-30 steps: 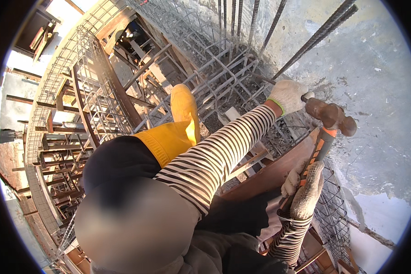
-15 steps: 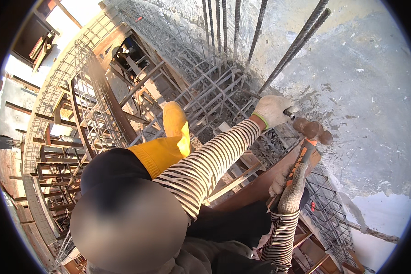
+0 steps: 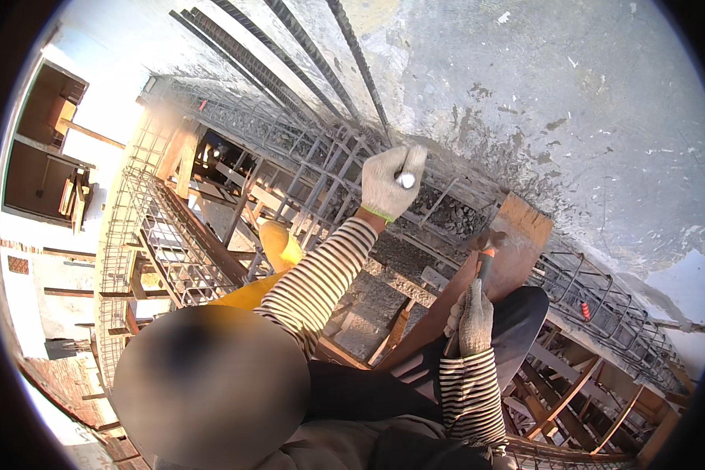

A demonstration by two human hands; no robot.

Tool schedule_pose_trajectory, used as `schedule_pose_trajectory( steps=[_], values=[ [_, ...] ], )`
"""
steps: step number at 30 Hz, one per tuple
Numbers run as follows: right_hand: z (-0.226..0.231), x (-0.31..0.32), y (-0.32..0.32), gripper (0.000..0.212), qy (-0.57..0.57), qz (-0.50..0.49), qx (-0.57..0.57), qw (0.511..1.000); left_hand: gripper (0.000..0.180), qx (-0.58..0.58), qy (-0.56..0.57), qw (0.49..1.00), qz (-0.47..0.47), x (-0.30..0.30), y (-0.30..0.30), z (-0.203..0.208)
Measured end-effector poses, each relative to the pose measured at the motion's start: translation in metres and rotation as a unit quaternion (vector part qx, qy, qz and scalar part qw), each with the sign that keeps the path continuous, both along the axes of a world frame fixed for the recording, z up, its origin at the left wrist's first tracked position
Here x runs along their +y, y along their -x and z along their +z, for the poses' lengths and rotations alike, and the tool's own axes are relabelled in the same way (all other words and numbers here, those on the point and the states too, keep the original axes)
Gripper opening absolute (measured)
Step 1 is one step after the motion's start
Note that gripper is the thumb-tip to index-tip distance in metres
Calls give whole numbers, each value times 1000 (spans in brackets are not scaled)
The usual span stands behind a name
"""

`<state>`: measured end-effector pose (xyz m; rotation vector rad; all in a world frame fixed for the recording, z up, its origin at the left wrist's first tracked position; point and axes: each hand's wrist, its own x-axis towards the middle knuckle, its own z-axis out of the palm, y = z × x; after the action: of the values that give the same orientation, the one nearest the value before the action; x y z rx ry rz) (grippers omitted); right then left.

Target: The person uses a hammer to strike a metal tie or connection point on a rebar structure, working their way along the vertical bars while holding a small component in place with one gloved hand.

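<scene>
My left hand (image 3: 390,185), in a white knit glove with a striped sleeve, is stretched out and closed around a short metal chisel (image 3: 405,179) whose round end faces me. It is held at the rebar cage (image 3: 329,168) at the foot of a concrete wall (image 3: 540,94). My right hand (image 3: 475,316), also gloved, grips the handle of a hammer (image 3: 486,243). The hammer's head points up, below and right of the chisel and apart from it.
Long rebar rods (image 3: 290,47) rise along the wall. More steel cages (image 3: 164,243) and wooden formwork boards (image 3: 525,227) lie below and to the right. A yellow object (image 3: 278,247) sits under my left forearm.
The hammer head, close beside my left hand a second ago, now sits lower and farther from it. The view has turned, and both hands appear further left.
</scene>
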<state>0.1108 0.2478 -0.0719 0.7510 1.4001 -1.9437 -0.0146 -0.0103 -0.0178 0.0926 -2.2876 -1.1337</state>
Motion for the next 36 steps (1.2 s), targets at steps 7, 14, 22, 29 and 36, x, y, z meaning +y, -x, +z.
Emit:
schedule_pose_trajectory(
  steps=[7, 14, 22, 29, 36],
  values=[
    [-60, -1, 23, 44, -87, 126, 217, 964, 25, 28, 271, 920, -281, 102, -79, 34],
    [-59, 1, 28, 45, -2, 103, 49, 993, 26, 7, 210, 935, -287, 151, -64, 101],
    [-64, 18, 12, 48, 99, 95, -93, 986, 33, -33, 255, 927, -273, 148, -14, 46],
    [-34, -1, 13, 45, -7, 110, -90, 990, 20, -180, 263, 919, -232, 108, 17, 0],
    [-19, -6, 15, 46, -45, 113, -101, 987, 24, -166, 282, 910, -254, 109, 21, -23]
  ],
)
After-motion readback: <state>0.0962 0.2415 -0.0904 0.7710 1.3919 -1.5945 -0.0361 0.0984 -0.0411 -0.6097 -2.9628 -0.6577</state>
